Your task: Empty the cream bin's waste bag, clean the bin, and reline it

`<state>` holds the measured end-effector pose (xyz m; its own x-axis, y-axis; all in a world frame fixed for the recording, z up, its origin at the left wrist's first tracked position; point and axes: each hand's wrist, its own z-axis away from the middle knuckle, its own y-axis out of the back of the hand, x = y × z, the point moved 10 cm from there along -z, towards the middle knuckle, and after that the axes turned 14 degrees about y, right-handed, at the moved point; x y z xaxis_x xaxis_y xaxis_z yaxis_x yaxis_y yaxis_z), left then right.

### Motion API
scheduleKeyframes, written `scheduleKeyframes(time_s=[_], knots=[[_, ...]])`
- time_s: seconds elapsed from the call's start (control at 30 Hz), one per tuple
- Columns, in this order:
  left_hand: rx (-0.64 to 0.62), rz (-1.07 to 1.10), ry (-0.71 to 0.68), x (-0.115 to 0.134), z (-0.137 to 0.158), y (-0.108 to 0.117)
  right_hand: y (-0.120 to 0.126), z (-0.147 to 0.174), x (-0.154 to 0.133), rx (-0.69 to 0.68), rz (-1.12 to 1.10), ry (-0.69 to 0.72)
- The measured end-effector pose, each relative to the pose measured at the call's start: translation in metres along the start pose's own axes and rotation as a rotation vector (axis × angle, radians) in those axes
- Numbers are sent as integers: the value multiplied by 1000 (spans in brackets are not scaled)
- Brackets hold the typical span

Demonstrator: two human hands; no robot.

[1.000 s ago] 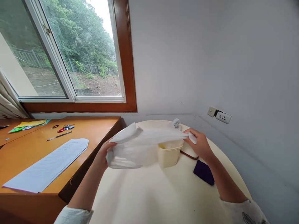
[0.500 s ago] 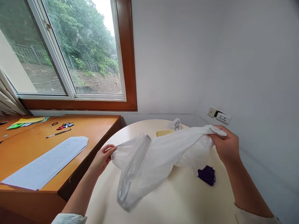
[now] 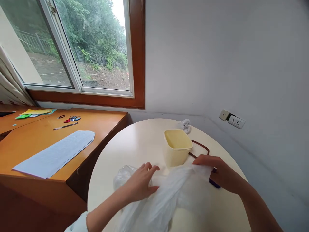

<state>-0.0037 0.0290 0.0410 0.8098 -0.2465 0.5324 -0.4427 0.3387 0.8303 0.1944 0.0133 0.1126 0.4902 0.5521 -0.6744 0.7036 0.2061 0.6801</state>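
Observation:
A thin white plastic bag [image 3: 166,199] lies crumpled on the round cream table [image 3: 135,145]. My left hand [image 3: 141,183] rests flat on the bag's left part, fingers spread. My right hand [image 3: 218,172] holds the bag's right edge down on the table. Just beyond the bag stands an open pale yellow tub [image 3: 177,150]. A dark purple object [image 3: 214,183] peeks out under my right hand.
A brown cord [image 3: 201,147] curves behind the tub, and a small crumpled white wad [image 3: 186,125] lies at the table's far edge. At left a wooden desk [image 3: 36,145] carries a white paper sheet [image 3: 56,154], a pen and coloured papers. A wall socket [image 3: 236,121] sits at right.
Both hands have brought the bag down from mid-air onto the table, nearer to me. The yellow tub, hidden behind the bag before, now shows fully.

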Motion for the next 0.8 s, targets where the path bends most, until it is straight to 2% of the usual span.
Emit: scheduleKeyframes(time_s=[0.07, 0.17, 0.23, 0.33, 0.5, 0.63, 0.73, 0.8], knots=[[-71, -119, 31, -11, -1, -27, -4, 7, 6, -32, 0, -4], [-96, -121, 74, -30, -6, -37, -1, 22, 25, -25, -7, -61], [-57, -31, 87, -38, -12, -24, 5, 33, 41, 12, -16, -125], [63, 204, 109, -50, -23, 14, 19, 49, 62, 103, 8, -195], [171, 678, 211, -92, -35, 65, 52, 72, 81, 316, 128, -242], [113, 1029, 290, -127, -40, 74, 67, 84, 89, 438, 221, -294], [50, 1259, 360, -145, -40, 67, 67, 85, 101, 481, 236, -341], [3, 1339, 375, -147, -40, 60, 62, 82, 111, 505, 200, -365]])
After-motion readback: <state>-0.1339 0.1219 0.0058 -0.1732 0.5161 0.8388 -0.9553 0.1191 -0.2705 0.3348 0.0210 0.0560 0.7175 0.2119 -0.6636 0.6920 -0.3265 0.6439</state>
